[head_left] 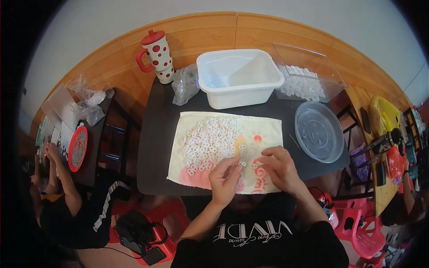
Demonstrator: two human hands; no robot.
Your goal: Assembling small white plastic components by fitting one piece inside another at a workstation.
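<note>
My left hand (225,179) is closed in a pinch on a small white two-holed piece (241,164) above the near part of a cream printed towel (270,127). Just right of it, my right hand (282,171) hovers with thumb and fingers bent but apart; nothing shows between them. A few more white pieces (242,150) lie in a short row beyond my fingertips. On the towel's left half spreads a heap of similar white two-holed plastic pieces (208,143). To the right stands a round clear dish (319,149) with several small bits in it.
A white tub (239,96) stands at the back, beside a crumpled plastic bag (184,85) and a red-spotted tumbler (160,58). A clear bin (328,73) holds white pieces (304,85). A thin stick (294,140) lies by the dish. At left, another person's hand (52,152) works near a red tray (78,149).
</note>
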